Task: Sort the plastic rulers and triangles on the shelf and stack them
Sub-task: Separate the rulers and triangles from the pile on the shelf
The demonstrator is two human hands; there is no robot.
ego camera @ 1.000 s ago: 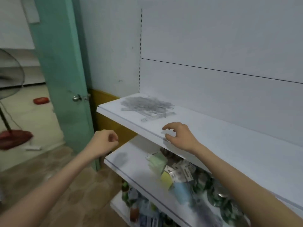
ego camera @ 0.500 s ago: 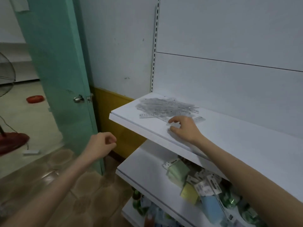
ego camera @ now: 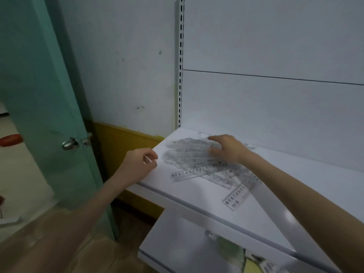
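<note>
A loose heap of clear plastic rulers and triangles (ego camera: 189, 154) lies at the left end of the white shelf (ego camera: 197, 194). Two rulers stick out of the heap: one (ego camera: 187, 174) toward the front, another (ego camera: 236, 196) to the right. My right hand (ego camera: 226, 149) lies on top of the heap with fingers spread, touching the pieces. My left hand (ego camera: 140, 166) hovers at the shelf's left corner, fingers loosely curled, holding nothing.
A green door (ego camera: 49, 115) with a metal knob (ego camera: 70, 143) stands to the left. The shelf's white back panel (ego camera: 275, 105) rises behind the heap. A lower shelf (ego camera: 177, 249) below holds packaged goods (ego camera: 246, 259).
I have stepped closer to the shelf. My right hand moved from the shelf's front edge onto the heap. My left hand rose from below to the shelf's left corner.
</note>
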